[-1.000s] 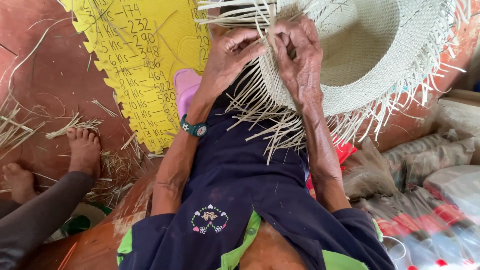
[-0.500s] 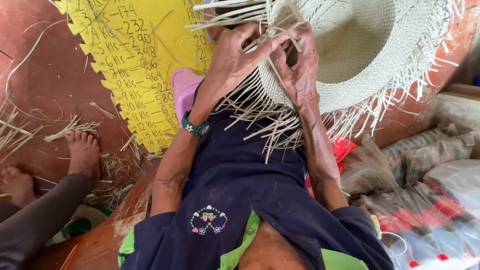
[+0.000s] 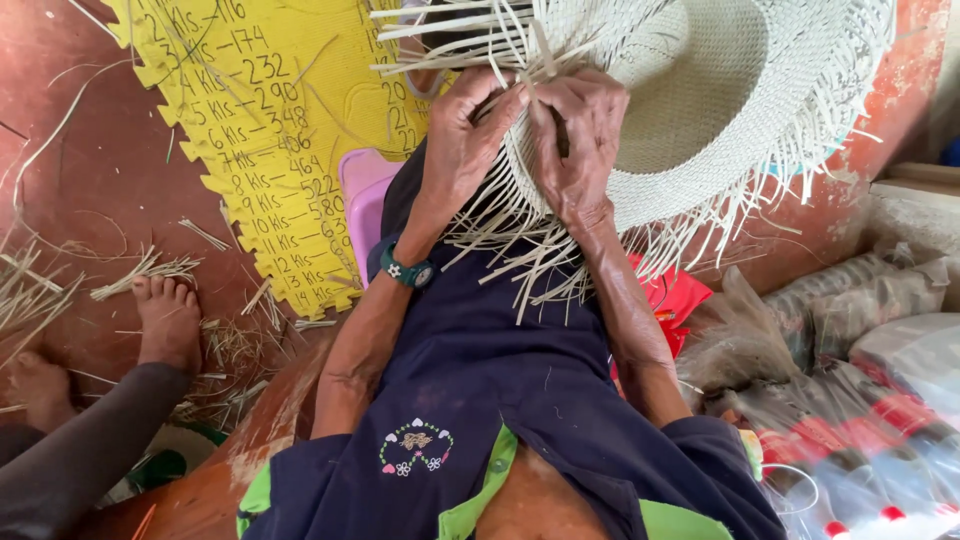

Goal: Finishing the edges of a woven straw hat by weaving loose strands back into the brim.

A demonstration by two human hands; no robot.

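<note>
A half-woven pale straw hat (image 3: 720, 90) lies upside-down over my lap, loose straw strips (image 3: 520, 265) sticking out all round its brim. My left hand (image 3: 465, 135), with a teal wristwatch (image 3: 405, 270), pinches strips at the near brim edge. My right hand (image 3: 575, 140) grips the same edge beside it, fingers curled on the strips. Both hands touch at the fingertips.
A yellow foam mat (image 3: 270, 130) with handwriting lies on the red floor at left. A pink plastic stool (image 3: 362, 200) is under my left arm. Another person's bare foot (image 3: 165, 320) and leg rest at lower left among straw scraps. Plastic bags and bottles (image 3: 880, 400) pile at right.
Both hands shifted slightly along the brim and drew closer together; the left hand's fingers closed onto the strips next to the right hand.
</note>
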